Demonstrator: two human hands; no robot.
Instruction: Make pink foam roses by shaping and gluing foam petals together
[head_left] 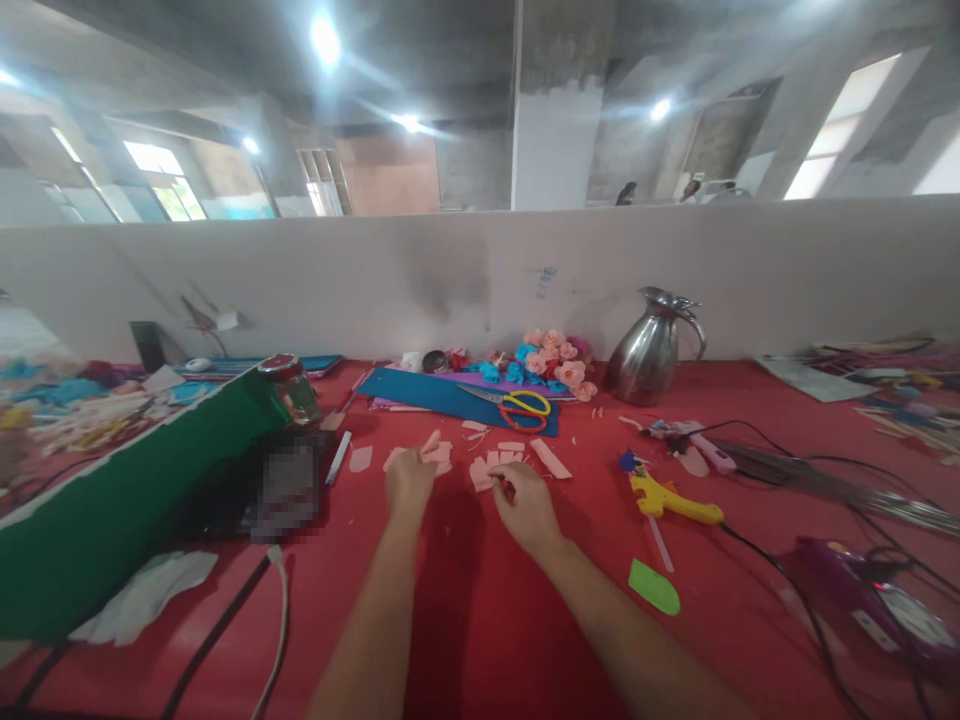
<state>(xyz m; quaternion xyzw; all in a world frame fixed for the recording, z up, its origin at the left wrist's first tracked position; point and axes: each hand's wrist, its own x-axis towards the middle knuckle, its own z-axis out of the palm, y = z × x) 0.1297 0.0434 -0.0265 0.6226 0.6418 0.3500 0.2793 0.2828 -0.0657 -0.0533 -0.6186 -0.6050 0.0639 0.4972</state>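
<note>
Small pink paper pieces lie scattered on the red table around both hands. My left hand is over some of them, one digit stretched out and apart; its other fingers are mostly hidden behind the back of the hand. On the other side, my right hand has thumb and forefinger brought together in a ring beside a pink piece. What sits between those fingertips is too small to make out. A longer pink strip rests just beyond this hand. Scissors with yellow and red handles lie on a blue sheet farther back.
Pink paper flowers and a steel jug stand at the back. To the right are a yellow glue gun with its cord, a green petal-shaped piece and a purple device. A green panel and glass jar are left.
</note>
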